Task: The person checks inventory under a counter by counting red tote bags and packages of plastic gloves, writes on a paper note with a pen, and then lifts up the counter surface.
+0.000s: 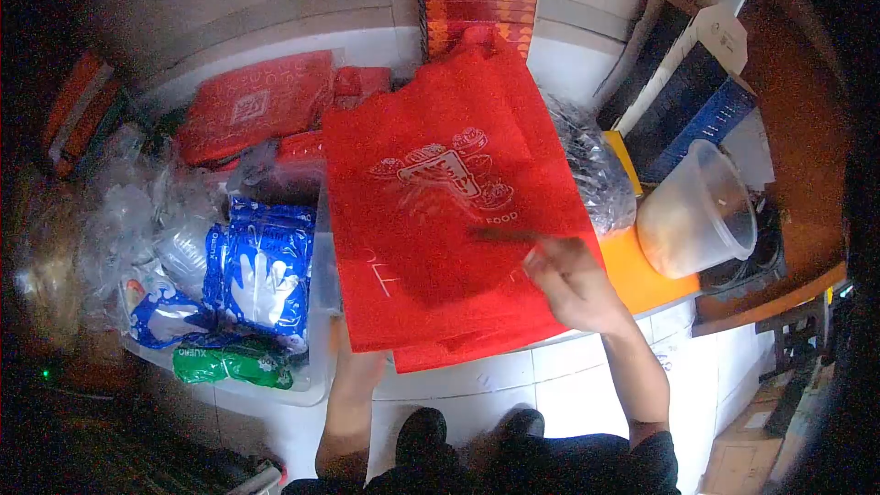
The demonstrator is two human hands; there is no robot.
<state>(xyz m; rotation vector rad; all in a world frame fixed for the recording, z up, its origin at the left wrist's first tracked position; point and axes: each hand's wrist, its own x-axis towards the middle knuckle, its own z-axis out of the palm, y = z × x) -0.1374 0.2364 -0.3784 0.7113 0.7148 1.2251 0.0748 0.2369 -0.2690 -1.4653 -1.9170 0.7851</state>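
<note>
A large red fabric bag (431, 266) with white printed drawings and lettering lies flat in the middle of the view. My right hand (573, 284) is over its lower right part, blurred, with the fingers drawn together. A dark, thin, smeared shape (504, 234) extends left from those fingers; what it is cannot be made out. At the bag's lower left edge is my left hand (359, 362), its fingers hidden behind the fabric.
Left of the bag, a clear plastic bin (316, 385) holds blue glove packs (266, 275) and a green packet (234, 364). Folded red bags (257, 105) lie behind. To the right stand a translucent tub (692, 211), dark blue boxes (697, 128) and plastic-wrapped items (591, 170).
</note>
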